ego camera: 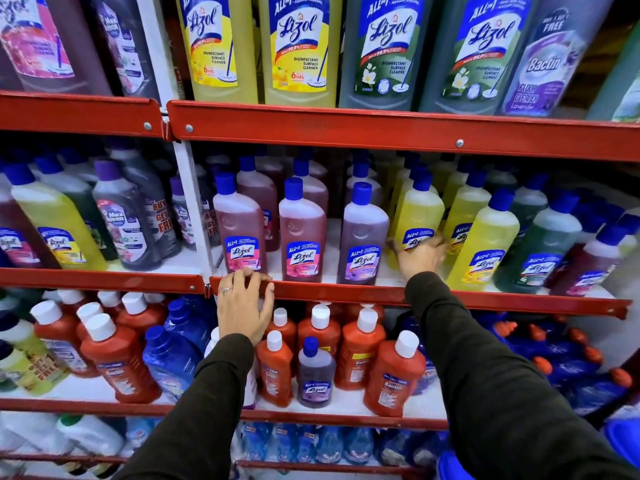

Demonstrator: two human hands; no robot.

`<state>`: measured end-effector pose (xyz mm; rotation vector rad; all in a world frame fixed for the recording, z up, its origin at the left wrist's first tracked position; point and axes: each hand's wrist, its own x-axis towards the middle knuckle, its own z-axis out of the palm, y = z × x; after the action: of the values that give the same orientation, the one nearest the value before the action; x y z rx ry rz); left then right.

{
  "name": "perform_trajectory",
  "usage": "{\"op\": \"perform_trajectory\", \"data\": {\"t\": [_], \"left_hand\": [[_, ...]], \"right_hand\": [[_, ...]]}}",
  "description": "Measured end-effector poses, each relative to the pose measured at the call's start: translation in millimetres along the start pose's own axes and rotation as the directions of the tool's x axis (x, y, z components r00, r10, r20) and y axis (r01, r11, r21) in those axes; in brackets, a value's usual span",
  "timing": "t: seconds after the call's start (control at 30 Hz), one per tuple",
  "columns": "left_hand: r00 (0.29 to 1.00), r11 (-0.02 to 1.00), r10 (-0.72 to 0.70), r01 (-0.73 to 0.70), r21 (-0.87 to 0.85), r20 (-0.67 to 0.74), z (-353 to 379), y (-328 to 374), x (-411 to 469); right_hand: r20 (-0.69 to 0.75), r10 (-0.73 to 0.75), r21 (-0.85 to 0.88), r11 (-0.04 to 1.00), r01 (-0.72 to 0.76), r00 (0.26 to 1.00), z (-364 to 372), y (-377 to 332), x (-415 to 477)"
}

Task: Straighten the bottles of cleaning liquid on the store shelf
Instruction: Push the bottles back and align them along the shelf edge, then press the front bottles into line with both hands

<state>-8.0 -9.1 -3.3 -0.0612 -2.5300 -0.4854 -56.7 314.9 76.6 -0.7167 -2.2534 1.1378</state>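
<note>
Blue-capped Lizol bottles stand on the middle shelf. Two pink ones (239, 226) (301, 233) and a purple one (363, 237) are in the front row, upright with labels forward. To their right stand yellow bottles (419, 216) (481, 237), slightly tilted. My right hand (420, 256) reaches onto the shelf and wraps the base of the leftmost yellow bottle, covering part of its label. My left hand (244, 306) rests on the red shelf lip (346, 292) below the first pink bottle, fingers hooked over the edge, holding no bottle.
Large Lizol bottles (301, 46) fill the upper shelf. Below are red Bactin bottles (394, 372), blue bottles (169, 358) and one small purple Lizol (315, 375). A white upright post (194, 202) divides the shelving. Green and maroon bottles (540, 240) crowd the right end.
</note>
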Motion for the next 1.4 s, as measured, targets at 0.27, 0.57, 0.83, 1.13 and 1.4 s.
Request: {"op": "perform_trajectory", "data": {"t": [0.27,0.57,0.83,1.13,1.4], "left_hand": [[1.000,1.000,-0.021,0.021,-0.003,-0.012,-2.0,3.8,-0.8],[0.999,1.000,-0.017,0.017,-0.013,-0.036,3.4,3.2,0.1],[0.998,0.999,-0.027,0.025,-0.021,-0.062,2.5,9.3,-2.8],[0.974,0.827,0.120,-0.204,-0.524,-0.191,13.3,108.3,-36.0],[0.967,0.499,0.224,-0.005,-0.867,0.123,12.5,247.6,-26.9]], "right_hand": [[0.029,-0.026,0.038,0.999,0.025,0.999,-0.1,9.9,-0.4],[-0.032,-0.089,0.059,0.994,0.091,0.996,-16.8,24.7,-36.1],[-0.028,-0.130,0.057,0.990,0.131,0.991,-24.1,31.4,-45.2],[0.005,-0.119,0.482,0.870,0.102,0.993,-44.7,42.7,-54.5],[0.169,-0.115,0.624,0.781,-0.016,0.979,-61.5,52.9,-43.6]]}}
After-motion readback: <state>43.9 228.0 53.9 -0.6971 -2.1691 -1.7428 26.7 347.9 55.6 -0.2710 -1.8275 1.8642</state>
